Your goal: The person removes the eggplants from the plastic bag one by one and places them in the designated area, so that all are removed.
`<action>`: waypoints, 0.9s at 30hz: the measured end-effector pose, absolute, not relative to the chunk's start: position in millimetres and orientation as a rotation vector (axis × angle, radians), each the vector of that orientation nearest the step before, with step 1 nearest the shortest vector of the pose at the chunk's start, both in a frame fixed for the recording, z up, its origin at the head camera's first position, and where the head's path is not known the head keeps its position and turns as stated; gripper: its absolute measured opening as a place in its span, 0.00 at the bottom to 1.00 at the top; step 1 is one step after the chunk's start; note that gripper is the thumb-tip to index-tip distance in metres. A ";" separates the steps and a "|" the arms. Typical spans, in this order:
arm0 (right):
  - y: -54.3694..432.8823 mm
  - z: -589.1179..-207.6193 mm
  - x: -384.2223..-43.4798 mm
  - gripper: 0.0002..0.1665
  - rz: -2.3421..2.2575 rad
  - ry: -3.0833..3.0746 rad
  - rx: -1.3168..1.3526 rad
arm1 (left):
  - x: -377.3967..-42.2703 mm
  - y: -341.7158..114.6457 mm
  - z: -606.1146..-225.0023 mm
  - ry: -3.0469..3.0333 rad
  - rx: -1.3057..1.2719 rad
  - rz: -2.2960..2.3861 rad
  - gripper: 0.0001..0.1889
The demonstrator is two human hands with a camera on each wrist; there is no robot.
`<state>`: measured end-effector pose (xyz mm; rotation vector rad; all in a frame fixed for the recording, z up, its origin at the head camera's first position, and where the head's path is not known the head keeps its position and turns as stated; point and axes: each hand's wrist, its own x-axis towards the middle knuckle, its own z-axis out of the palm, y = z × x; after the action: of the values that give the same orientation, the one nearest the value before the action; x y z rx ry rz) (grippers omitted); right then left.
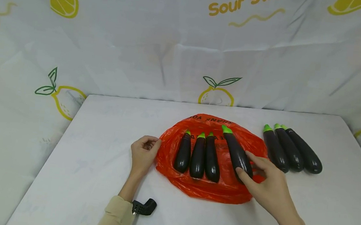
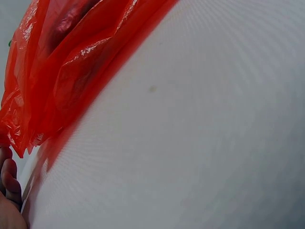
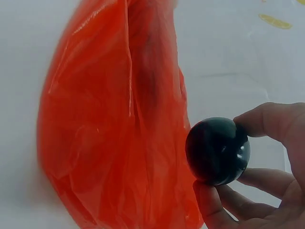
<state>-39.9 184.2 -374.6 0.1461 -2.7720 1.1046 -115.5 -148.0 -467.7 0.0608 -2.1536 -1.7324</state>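
My right hand (image 1: 269,184) grips the lower, rounded end of a dark eggplant (image 1: 237,152) between thumb and fingers. Its bright green cap points away, over the right part of a red plastic bag (image 1: 173,182). In the right wrist view the eggplant (image 3: 217,151) appears end-on, with fingertips around its sides. Three more eggplants (image 1: 198,157) lie side by side in the opened bag, green caps at the far end. At the bag's left edge, my left hand (image 1: 145,154) pinches the plastic between thumb and curled fingers; the left wrist view catches only part of those fingers (image 2: 10,179).
Three other eggplants (image 1: 289,148) lie together on the white table (image 1: 98,148), right of the bag. Behind the table's far edge hangs a white cloth (image 1: 134,50) printed with lemons and lettering. Black wrist cameras (image 1: 144,207) show near both forearms.
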 end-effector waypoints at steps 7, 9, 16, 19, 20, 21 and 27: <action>193.5 -373.6 -41.4 0.35 1.080 -2.728 0.133 | -115.3 -146.2 -465.6 -2.163 0.082 -1.723 0.03; 195.6 -373.8 -41.4 0.35 1.077 -2.721 0.137 | -115.6 -145.3 -464.8 -2.171 0.102 -1.713 0.03; 210.8 -372.9 -45.1 0.32 1.060 -2.671 0.143 | -115.4 -143.5 -462.7 -2.173 0.134 -1.733 0.03; 221.1 -372.4 -48.0 0.32 1.040 -2.648 0.121 | -115.4 -144.6 -464.0 -2.169 0.126 -1.731 0.03; 224.5 -372.2 -48.9 0.33 1.029 -2.642 0.114 | -115.3 -145.0 -464.2 -2.168 0.121 -1.732 0.03; 227.7 -371.8 -49.9 0.33 1.022 -2.635 0.106 | -115.2 -145.4 -464.7 -2.166 0.114 -1.733 0.03; 244.5 -368.9 -54.9 0.32 0.990 -2.616 0.073 | -115.1 -147.7 -467.5 -2.146 0.067 -1.748 0.03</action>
<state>-54.9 244.5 -368.9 0.0731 -2.6163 0.9901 -115.1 -147.7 -467.5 0.0675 -2.1457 -1.7485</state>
